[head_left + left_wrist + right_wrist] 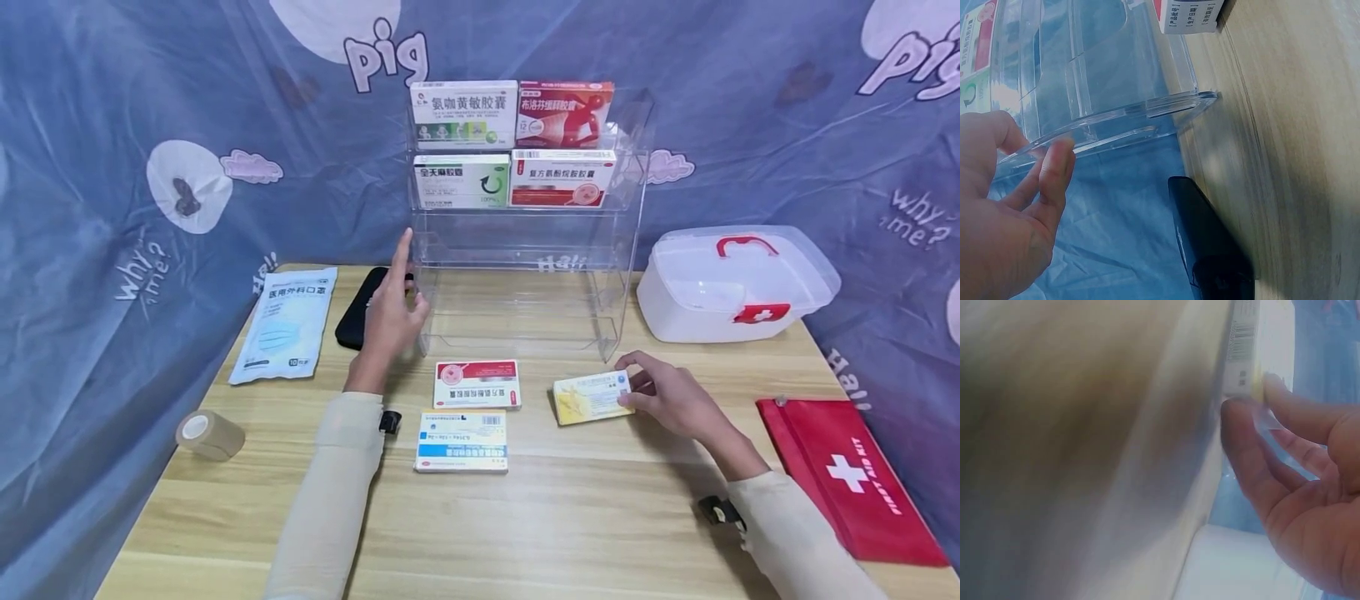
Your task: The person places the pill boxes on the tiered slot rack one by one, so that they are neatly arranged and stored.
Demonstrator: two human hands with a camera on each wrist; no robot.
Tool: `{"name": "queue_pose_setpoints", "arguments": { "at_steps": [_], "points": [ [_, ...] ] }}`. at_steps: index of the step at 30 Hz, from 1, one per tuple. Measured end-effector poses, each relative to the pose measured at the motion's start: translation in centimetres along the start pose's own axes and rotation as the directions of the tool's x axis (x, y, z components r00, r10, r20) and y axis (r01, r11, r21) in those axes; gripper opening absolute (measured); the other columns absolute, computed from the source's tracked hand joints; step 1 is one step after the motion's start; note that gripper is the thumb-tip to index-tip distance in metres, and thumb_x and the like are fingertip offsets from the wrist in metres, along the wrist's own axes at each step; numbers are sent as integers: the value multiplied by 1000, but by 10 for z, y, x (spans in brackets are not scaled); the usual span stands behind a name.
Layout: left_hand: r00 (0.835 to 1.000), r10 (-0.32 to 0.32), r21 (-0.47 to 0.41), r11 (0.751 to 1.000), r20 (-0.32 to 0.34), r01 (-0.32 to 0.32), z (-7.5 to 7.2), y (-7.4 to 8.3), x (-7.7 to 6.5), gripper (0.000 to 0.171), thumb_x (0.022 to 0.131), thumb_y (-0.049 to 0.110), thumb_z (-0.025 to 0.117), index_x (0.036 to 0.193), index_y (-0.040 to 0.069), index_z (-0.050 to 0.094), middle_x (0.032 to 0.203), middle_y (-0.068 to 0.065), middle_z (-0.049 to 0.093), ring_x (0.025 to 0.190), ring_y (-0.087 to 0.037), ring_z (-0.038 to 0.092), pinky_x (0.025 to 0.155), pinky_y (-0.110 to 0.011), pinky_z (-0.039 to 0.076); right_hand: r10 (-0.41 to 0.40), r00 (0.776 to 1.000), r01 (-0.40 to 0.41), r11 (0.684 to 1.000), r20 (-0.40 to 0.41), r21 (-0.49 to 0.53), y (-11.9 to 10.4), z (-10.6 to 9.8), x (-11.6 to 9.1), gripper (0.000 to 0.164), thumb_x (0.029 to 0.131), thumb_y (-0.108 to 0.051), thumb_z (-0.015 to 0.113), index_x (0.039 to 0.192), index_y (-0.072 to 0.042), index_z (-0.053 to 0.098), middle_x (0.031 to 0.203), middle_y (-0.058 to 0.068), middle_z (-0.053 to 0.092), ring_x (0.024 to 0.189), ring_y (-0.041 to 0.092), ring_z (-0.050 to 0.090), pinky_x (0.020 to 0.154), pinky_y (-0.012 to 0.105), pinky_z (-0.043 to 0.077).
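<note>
My right hand (671,396) pinches the right end of a yellow-and-white medicine box (594,397) between thumb and fingers. The box is slightly tilted, close over the table; its barcoded side (1240,347) faces the right wrist camera. At the left side of a clear acrylic display rack (525,312), my left hand (392,312) is raised with its index finger straight up and thumb apart. In the left wrist view its fingers (1057,165) overlap the rack's side edge. Lying before the rack are a red-and-white medicine box (477,385) and a blue-and-white one (461,442).
The rack's upper two tiers hold medicine boxes, including a green-and-white one (461,181). Left of it are a black case (358,312), a mask packet (285,325) and a tape roll (212,435). To the right stand a white lidded box (697,292) and a red first aid pouch (847,483).
</note>
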State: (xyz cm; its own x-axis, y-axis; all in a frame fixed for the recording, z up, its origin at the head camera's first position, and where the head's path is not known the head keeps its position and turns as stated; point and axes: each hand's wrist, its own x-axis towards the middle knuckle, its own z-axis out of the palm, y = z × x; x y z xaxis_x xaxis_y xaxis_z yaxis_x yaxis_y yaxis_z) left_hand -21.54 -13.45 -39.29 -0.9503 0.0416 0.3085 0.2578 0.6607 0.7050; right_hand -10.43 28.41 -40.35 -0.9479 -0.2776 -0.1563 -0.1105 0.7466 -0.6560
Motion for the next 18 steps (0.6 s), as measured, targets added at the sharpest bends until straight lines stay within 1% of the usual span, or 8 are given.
{"name": "queue_pose_setpoints", "arguments": {
  "at_steps": [2, 4, 7, 10, 12, 13, 15, 18],
  "points": [
    [1000, 1, -1, 1000, 7, -1, 0, 0, -1, 108, 95, -6, 62, 172, 49, 8, 153, -15, 60, 120, -34, 69, 79, -47, 55, -10, 1000, 10, 1000, -25, 25, -3, -2, 2, 36, 94, -4, 79, 127, -5, 63, 106, 24, 80, 96, 32, 78, 74, 29, 61],
    [1000, 1, -1, 1000, 10, -1, 0, 0, -1, 108, 95, -6, 61, 172, 48, 8, 154, -15, 59, 120, -35, 69, 79, -47, 55, -28, 998, 31, 999, -62, 40, -8, -6, 5, 36, 95, -2, 78, 128, -5, 64, 108, 25, 79, 98, 34, 78, 73, 24, 60],
    [1000, -3, 3, 1000, 2, 3, 0, 0, -1, 109, 94, -6, 62, 172, 48, 8, 153, -15, 60, 120, -35, 69, 79, -47, 54, -97, 985, 103, 994, -144, 36, -21, -17, 14, 38, 94, 0, 78, 129, -3, 64, 109, 28, 79, 97, 38, 79, 72, 20, 59],
    [1000, 0, 8, 1000, -5, 0, -1, 0, -1, 108, 94, -5, 62, 172, 47, 9, 153, -15, 60, 119, -35, 70, 79, -48, 54, -180, 950, 185, 983, -254, -7, -36, -29, 27, 40, 93, 2, 79, 129, -1, 64, 107, 30, 78, 92, 40, 79, 72, 16, 58],
    [1000, 6, 8, 1000, -6, -6, -1, 0, -1, 107, 94, -5, 62, 173, 45, 9, 153, -15, 60, 120, -35, 70, 79, -49, 55, -205, 923, 204, 978, -327, -38, -49, -38, 37, 41, 92, 2, 80, 130, 0, 64, 106, 30, 79, 89, 42, 80, 72, 14, 58],
    [1000, 9, 8, 1000, -5, -9, 0, 0, -1, 107, 94, -5, 61, 173, 45, 10, 153, -15, 61, 120, -35, 70, 79, -49, 55, -207, 909, 202, 978, -361, -52, -55, -43, 42, 41, 93, 1, 80, 130, 0, 64, 106, 30, 79, 90, 43, 80, 73, 15, 60],
    [1000, 13, 8, 1000, -6, -13, 0, 0, 0, 106, 94, -5, 61, 173, 44, 10, 153, -15, 61, 120, -35, 70, 79, -50, 56, -182, 891, 184, 982, -415, -37, -69, -51, 52, 42, 94, 0, 78, 133, -1, 63, 109, 30, 78, 94, 44, 79, 75, 15, 60],
    [1000, 9, 10, 1000, -8, -9, 1, 1, 0, 106, 95, -5, 61, 173, 45, 10, 151, -15, 62, 121, -35, 70, 81, -51, 57, -140, 859, 162, 987, -493, 1, -87, -62, 67, 41, 98, -2, 75, 137, -2, 62, 116, 30, 77, 100, 45, 79, 76, 8, 57]
  ]
}}
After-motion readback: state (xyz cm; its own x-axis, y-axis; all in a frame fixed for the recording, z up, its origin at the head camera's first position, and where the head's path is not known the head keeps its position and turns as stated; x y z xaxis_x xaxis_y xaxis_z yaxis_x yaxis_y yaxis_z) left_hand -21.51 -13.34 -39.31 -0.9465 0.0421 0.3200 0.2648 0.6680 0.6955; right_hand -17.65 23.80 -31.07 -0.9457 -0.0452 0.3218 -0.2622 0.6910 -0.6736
